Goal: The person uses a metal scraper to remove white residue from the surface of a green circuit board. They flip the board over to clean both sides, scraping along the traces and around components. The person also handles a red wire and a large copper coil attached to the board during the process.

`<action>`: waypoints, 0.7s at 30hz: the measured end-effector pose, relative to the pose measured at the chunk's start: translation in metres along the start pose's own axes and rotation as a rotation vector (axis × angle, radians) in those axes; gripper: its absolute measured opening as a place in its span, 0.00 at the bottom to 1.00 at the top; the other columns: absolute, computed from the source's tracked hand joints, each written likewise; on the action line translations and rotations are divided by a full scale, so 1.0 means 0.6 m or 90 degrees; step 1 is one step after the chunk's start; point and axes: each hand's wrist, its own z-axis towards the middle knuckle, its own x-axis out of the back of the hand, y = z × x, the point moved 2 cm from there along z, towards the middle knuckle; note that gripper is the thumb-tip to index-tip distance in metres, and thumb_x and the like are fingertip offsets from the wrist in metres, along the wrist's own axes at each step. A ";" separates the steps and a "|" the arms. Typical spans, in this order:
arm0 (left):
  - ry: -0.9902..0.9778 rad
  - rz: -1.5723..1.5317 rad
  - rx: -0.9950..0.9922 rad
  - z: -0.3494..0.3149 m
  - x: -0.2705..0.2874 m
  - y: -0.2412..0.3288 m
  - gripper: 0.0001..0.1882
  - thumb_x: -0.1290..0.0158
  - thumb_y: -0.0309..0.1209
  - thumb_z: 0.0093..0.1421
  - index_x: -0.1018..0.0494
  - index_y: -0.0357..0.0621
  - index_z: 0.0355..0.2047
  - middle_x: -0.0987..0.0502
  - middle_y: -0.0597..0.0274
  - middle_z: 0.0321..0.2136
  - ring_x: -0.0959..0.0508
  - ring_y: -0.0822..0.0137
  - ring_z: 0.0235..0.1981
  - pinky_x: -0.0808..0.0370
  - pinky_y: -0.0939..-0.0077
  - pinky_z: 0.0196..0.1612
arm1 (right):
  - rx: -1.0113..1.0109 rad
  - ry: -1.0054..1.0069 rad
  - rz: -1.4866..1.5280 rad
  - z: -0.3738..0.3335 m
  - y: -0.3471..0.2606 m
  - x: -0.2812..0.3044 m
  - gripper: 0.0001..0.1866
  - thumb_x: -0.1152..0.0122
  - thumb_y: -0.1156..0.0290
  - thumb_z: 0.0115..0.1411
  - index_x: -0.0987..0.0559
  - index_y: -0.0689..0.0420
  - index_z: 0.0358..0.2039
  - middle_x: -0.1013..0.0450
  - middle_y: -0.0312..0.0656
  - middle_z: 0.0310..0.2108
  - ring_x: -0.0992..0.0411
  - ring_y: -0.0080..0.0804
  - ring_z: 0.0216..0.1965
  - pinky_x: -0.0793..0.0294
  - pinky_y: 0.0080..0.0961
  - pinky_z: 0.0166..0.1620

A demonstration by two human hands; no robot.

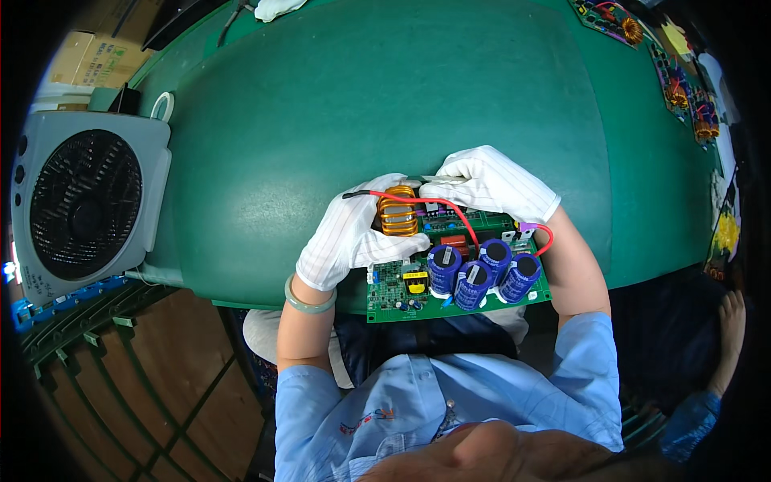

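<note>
Creased shirt fronts cloth-gloved left hand clasping ribbed coil.

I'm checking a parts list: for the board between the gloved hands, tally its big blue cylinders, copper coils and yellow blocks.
Blue cylinders: 4
Copper coil: 1
Yellow block: 1
Total: 6

On my left I see a grey square fan with a round black grille, and beyond it a brown cardboard box. A white cloth-like piece lies toward the far edge of the green bench surface; along its right side I make out three circuit boards with copper-coloured coils.
</note>
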 end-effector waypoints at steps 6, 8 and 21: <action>0.015 0.022 -0.020 -0.001 -0.005 0.000 0.43 0.31 0.58 0.46 0.25 0.33 0.50 0.19 0.44 0.45 0.18 0.47 0.46 0.22 0.62 0.51 | 0.018 0.001 -0.024 -0.011 -0.014 0.016 0.30 0.38 0.44 0.62 0.22 0.65 0.25 0.33 0.53 0.21 0.35 0.45 0.21 0.36 0.39 0.27; 0.006 0.017 -0.020 0.002 -0.002 0.006 0.42 0.31 0.58 0.46 0.25 0.35 0.50 0.19 0.46 0.45 0.18 0.47 0.45 0.22 0.61 0.51 | 0.064 0.012 -0.041 -0.026 -0.004 0.029 0.27 0.35 0.45 0.60 0.20 0.62 0.26 0.30 0.50 0.23 0.31 0.47 0.24 0.34 0.39 0.29; -0.017 -0.003 0.001 0.004 -0.002 0.006 0.37 0.29 0.49 0.45 0.25 0.38 0.50 0.19 0.52 0.41 0.18 0.57 0.41 0.21 0.66 0.48 | 0.005 0.003 -0.155 -0.049 0.018 0.045 0.21 0.31 0.51 0.55 0.18 0.59 0.27 0.31 0.48 0.22 0.29 0.47 0.26 0.34 0.39 0.29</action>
